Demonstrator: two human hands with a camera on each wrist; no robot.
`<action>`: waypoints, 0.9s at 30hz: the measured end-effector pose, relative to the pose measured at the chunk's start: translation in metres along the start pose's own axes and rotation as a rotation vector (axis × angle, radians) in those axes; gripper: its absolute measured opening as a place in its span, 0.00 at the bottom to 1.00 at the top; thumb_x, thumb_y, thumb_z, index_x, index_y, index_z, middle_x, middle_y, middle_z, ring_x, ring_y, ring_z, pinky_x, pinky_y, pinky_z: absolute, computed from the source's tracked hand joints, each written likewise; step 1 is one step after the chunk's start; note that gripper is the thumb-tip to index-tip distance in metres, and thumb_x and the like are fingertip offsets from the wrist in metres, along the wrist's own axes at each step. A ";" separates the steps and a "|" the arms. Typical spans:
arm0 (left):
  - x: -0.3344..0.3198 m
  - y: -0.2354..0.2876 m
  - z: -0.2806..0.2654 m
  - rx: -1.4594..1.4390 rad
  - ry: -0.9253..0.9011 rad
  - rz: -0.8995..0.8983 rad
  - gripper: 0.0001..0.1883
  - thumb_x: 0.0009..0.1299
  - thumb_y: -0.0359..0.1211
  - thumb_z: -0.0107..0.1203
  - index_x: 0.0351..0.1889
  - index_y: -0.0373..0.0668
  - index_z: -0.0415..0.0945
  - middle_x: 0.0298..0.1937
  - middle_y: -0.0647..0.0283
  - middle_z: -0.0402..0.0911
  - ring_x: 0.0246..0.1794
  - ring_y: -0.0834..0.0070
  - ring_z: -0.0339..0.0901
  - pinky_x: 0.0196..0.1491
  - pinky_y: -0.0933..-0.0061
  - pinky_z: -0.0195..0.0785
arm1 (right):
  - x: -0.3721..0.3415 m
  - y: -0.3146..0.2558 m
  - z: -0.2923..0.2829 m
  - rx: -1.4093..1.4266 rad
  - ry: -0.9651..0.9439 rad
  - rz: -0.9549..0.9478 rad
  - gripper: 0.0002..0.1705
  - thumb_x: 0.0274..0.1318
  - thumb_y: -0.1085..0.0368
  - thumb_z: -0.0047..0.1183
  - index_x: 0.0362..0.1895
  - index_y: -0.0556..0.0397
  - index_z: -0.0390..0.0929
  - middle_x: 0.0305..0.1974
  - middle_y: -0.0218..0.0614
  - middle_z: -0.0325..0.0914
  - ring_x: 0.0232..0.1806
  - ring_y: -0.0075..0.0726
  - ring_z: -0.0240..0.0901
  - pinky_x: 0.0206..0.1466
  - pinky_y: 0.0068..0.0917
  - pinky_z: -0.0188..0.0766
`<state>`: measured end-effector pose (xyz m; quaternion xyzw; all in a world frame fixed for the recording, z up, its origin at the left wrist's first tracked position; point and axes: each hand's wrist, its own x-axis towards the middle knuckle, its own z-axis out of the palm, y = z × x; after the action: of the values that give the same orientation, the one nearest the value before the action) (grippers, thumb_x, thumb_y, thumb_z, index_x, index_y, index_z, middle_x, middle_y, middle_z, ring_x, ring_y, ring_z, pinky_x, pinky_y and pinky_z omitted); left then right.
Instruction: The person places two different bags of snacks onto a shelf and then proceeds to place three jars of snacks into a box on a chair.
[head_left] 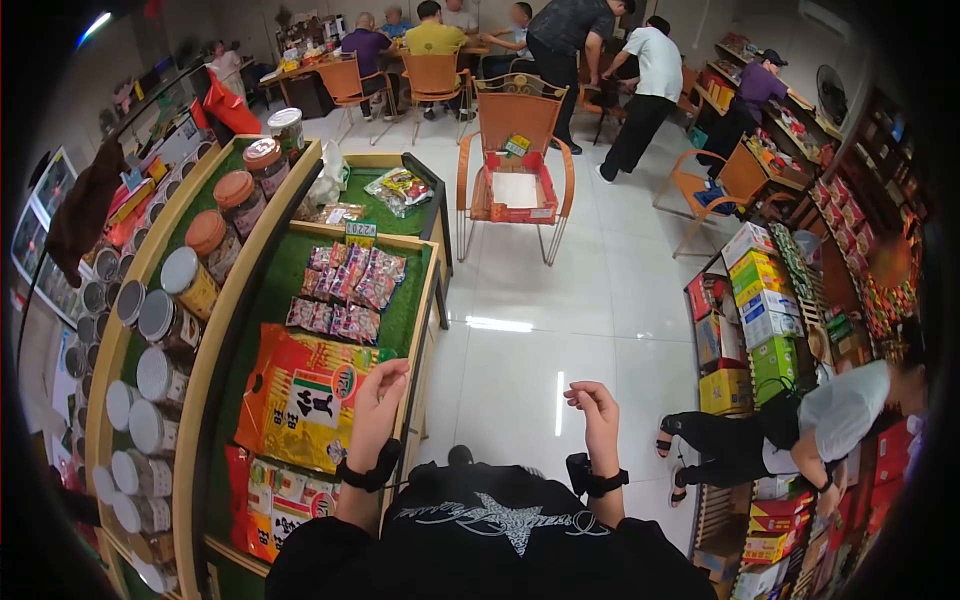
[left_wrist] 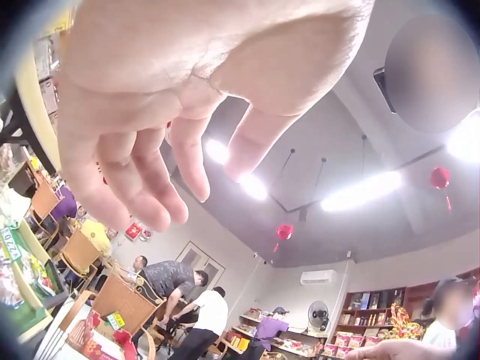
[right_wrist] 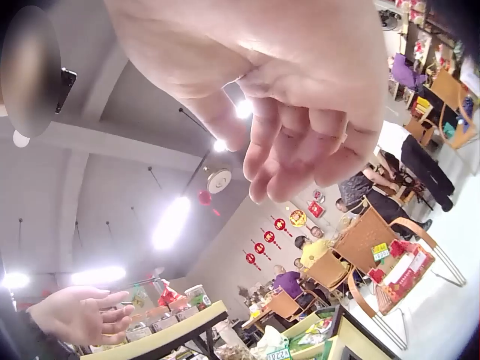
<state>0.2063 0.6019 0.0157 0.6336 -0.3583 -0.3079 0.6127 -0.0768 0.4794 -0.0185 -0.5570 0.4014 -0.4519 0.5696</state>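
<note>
In the head view both hands are raised in front of the body, apart and holding nothing. The left hand (head_left: 379,405) is at the edge of the green-lined display counter, above an orange and yellow packet (head_left: 320,420); its fingers are loosely bent. Over the tiled floor hangs the right hand (head_left: 600,418), fingers loosely bent. Close up in the left wrist view, the left hand (left_wrist: 180,112) has its fingers relaxed and spread from the thumb. The right wrist view shows the right hand (right_wrist: 292,105) with fingers loosely curled around nothing, and the left hand (right_wrist: 82,315) beyond it.
Jars (head_left: 190,283) line the shelf at left, with small snack packets (head_left: 375,278) on the counter. A chair (head_left: 516,120) holding a red box (head_left: 515,190) stands ahead. Boxes (head_left: 765,313) fill the right shelves, where a person (head_left: 840,410) leans. Several people sit or stand at the back.
</note>
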 end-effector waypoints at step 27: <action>0.208 -0.011 0.095 0.251 0.399 -0.032 0.20 0.63 0.31 0.52 0.53 0.39 0.68 0.51 0.56 0.71 0.55 0.67 0.67 0.56 0.70 0.59 | 0.332 0.013 0.006 -0.232 -0.434 -0.052 0.20 0.62 0.59 0.39 0.51 0.58 0.70 0.44 0.41 0.76 0.49 0.32 0.68 0.53 0.29 0.60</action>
<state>0.2438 0.3761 0.0093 0.7588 -0.2554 -0.1393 0.5827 0.0197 0.1612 -0.0159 -0.7128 0.3044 -0.2870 0.5630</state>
